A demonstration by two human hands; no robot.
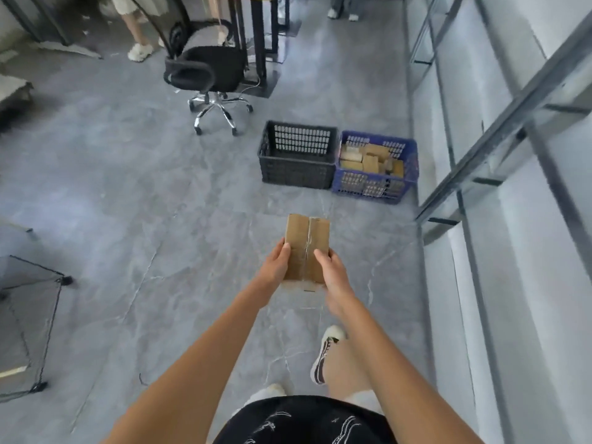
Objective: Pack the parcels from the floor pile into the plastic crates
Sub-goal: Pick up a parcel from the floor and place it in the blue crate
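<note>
Both hands grip one cardboard parcel (307,248) by its sides, left hand (276,264) and right hand (333,273), above the floor, well short of the blue crate (376,184). That crate seems nearly full of parcels; the black crate (296,173) touches its left side.

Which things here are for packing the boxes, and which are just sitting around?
For the job:
- cardboard parcel, held by left hand and right hand
- black crate, looks empty
- blue crate, already holding parcels

Just lying about:
- office chair
- wire-frame rack
- metal shelving
</note>
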